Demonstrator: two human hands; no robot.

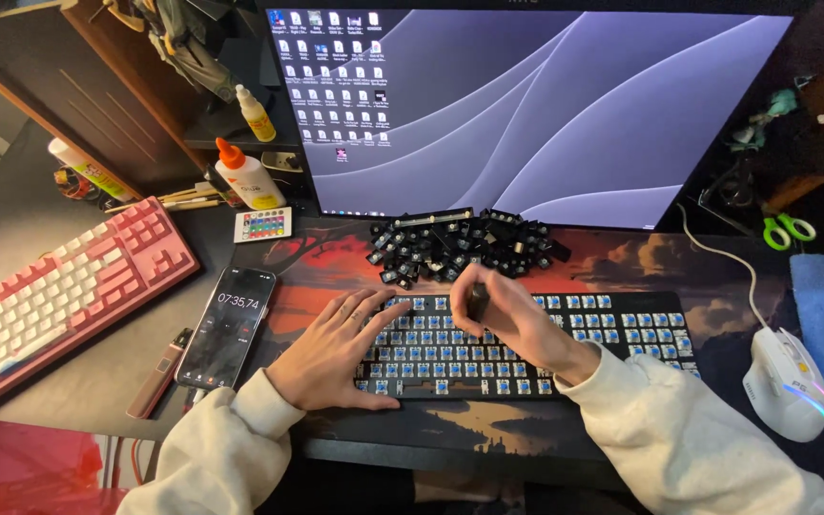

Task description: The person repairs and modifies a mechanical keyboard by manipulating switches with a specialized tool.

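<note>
A black keyboard [612, 329] with its keycaps off shows rows of blue switches on the desk mat in front of me. My left hand [336, 348] lies flat on its left end, fingers spread, pressing it down. My right hand [507, 319] hovers over the middle of the board, fingers pinched on a small black keycap [477, 300]. A pile of loose black keycaps [464, 245] lies just behind the keyboard, under the monitor.
A large monitor [565, 105] stands behind. A pink and white keyboard [59, 286], a phone [228, 324] and a slim brown device [156, 374] lie left. Glue bottles [245, 172] and a small remote [263, 224] sit at back left. A white mouse [786, 381] and green scissors [788, 230] are right.
</note>
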